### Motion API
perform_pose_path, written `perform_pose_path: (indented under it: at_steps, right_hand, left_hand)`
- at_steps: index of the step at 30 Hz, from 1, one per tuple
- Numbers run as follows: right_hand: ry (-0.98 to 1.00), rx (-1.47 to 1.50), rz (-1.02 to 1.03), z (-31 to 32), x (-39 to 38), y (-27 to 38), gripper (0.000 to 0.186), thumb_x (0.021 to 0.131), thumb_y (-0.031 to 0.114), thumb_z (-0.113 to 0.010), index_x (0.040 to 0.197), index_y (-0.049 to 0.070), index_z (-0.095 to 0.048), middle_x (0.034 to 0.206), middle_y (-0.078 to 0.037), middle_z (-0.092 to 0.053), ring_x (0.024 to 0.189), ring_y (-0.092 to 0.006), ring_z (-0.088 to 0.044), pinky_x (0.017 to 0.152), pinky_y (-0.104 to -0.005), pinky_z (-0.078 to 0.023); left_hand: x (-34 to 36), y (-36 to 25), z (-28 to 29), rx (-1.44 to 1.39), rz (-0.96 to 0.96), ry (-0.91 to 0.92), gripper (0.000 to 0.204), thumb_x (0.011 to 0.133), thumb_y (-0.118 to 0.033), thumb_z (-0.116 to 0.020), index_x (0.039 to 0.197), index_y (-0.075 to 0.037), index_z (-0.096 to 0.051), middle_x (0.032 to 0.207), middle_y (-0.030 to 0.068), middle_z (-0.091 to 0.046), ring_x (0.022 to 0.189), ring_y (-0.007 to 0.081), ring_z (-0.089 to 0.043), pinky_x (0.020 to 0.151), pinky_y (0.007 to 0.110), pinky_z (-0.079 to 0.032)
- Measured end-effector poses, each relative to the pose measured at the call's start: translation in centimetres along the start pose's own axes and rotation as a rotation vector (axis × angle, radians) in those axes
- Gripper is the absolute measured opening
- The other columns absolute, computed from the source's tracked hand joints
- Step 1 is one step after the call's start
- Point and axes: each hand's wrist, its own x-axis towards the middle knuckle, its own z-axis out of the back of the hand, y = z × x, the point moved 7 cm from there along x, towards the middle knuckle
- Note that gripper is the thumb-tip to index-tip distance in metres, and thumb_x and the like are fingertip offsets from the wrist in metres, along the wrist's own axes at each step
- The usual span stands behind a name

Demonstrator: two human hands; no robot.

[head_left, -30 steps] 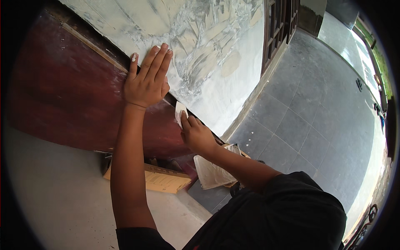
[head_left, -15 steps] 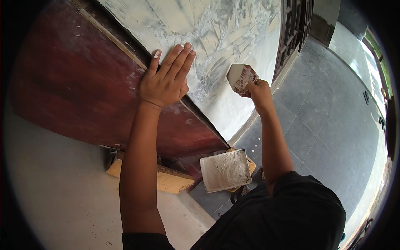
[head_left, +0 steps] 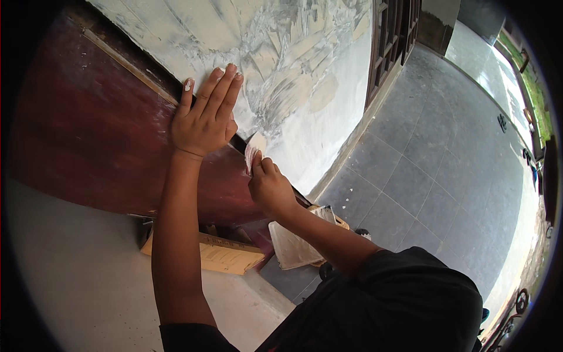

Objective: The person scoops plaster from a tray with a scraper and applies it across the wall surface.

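Note:
My left hand point(head_left: 203, 123) lies flat with fingers stretched, bridging the edge between a dark red door-like panel point(head_left: 99, 129) and a wall point(head_left: 281, 53) smeared with white and grey putty. White putty sticks to its fingertips. In my right hand point(head_left: 272, 189) is a flat putty spreader point(head_left: 254, 146), pinched near its lower end; whitish putty coats its blade. The blade is at the wall's edge beside the dark gap, just right of my left hand. Whether it presses on the wall I cannot tell.
Below my right forearm sits a tray point(head_left: 287, 249) smeared with white putty, on a yellowish support. A cardboard box point(head_left: 226, 256) rests near the panel's foot. Grey floor tiles point(head_left: 404, 170) spread to the right, with white specks near the wall. A dark window frame point(head_left: 384, 47) stands beyond.
My right hand has swung left and down with the spreader, from over the wall to its edge near my left hand. The left hand still lies flat; the whole view has shifted slightly.

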Motion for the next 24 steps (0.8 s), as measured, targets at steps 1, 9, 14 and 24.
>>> perform_pose_path:
  at_steps: [1, 9, 14, 24]
  right_hand:
    - [0.019, 0.086, -0.009, 0.8, -0.6, 0.0, 0.058, 0.082, 0.01, -0.058, 0.133, -0.014, -0.044, 0.103, -0.022, -0.055, 0.09, -0.0353, -0.063, 0.073, -0.0416, -0.056]
    - [-0.447, -0.003, -0.428, 11.5, 7.0, -13.2, 0.047, 0.086, 0.005, -0.049, 0.132, -0.008, -0.051, 0.102, -0.022, -0.059, 0.086, -0.0382, -0.062, 0.077, -0.0449, -0.052]
    - [-0.359, -0.176, -0.082, 4.2, 9.0, -5.0, 0.051, 0.083, 0.008, -0.057, 0.129, -0.014, -0.048, 0.101, -0.02, -0.056, 0.086, -0.037, -0.061, 0.074, -0.0428, -0.055]
    - [-0.343, -0.148, -0.303, 9.5, 3.2, -12.1, 0.047, 0.085, 0.006, -0.054, 0.13, -0.006, -0.052, 0.096, -0.018, -0.057, 0.076, -0.0354, -0.063, 0.066, -0.0429, -0.055]
  left_hand:
    - [-0.2, 0.1, -0.1, 0.024, -0.014, 0.016, 0.058, 0.089, -0.027, -0.039, 0.145, -0.014, -0.045, 0.153, -0.0004, -0.041, 0.141, 0.0167, -0.038, 0.119, 0.048, -0.015]
    - [0.5, -0.3, 0.4, 0.019, -0.017, -0.015, 0.058, 0.088, -0.026, -0.039, 0.145, -0.015, -0.045, 0.153, -0.0006, -0.042, 0.141, 0.0162, -0.038, 0.12, 0.048, -0.015]
    - [0.1, -0.2, 0.2, 0.011, -0.012, -0.016, 0.058, 0.088, -0.026, -0.039, 0.145, -0.015, -0.046, 0.152, -0.0005, -0.042, 0.141, 0.0163, -0.039, 0.12, 0.048, -0.015]
    - [0.4, -0.1, 0.1, 0.025, -0.017, -0.031, 0.059, 0.087, -0.026, -0.04, 0.145, -0.015, -0.046, 0.152, -0.0005, -0.043, 0.141, 0.0162, -0.039, 0.12, 0.048, -0.016]
